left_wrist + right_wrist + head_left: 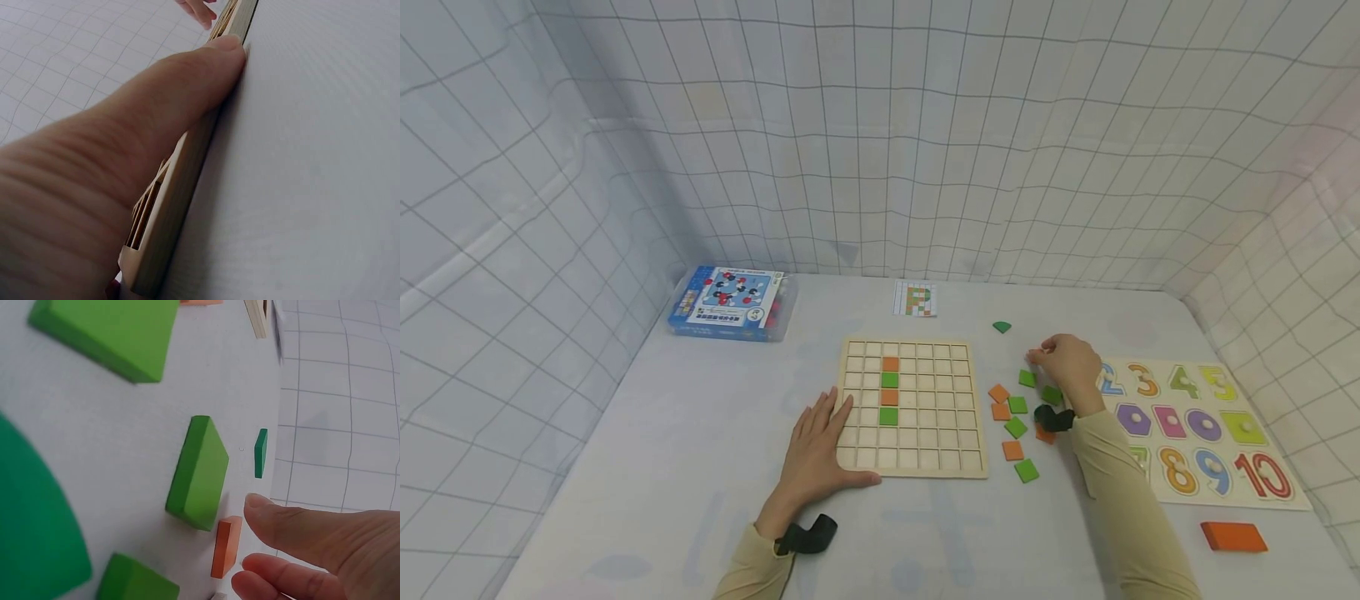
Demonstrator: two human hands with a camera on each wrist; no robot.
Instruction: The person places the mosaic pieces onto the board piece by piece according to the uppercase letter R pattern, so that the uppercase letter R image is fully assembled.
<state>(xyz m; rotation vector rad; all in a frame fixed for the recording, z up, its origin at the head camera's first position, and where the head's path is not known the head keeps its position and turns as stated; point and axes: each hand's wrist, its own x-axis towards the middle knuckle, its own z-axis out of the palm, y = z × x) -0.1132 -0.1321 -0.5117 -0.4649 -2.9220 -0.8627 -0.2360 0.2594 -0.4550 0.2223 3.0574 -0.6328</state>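
Note:
My left hand (816,450) lies with spread fingers on the left edge of a wooden grid board (938,476); its thumb (187,81) presses the near rim. One column of the board holds an orange tile (891,364), a green tile (890,380), another orange tile and another green tile. Right of the board, my right hand (1070,367) hovers low over loose square tiles. In the right wrist view its thumb and fingers are parted beside an orange tile (226,547), with a green tile (199,475) lying close by. I see nothing held between them.
A number puzzle board (1217,500) lies under and beyond the right forearm, with an orange block (1234,537) nearer me. Behind the grid board are a small pattern card (915,298) and a dark green quarter-round piece (1002,327). A plastic case (733,304) stands back left.

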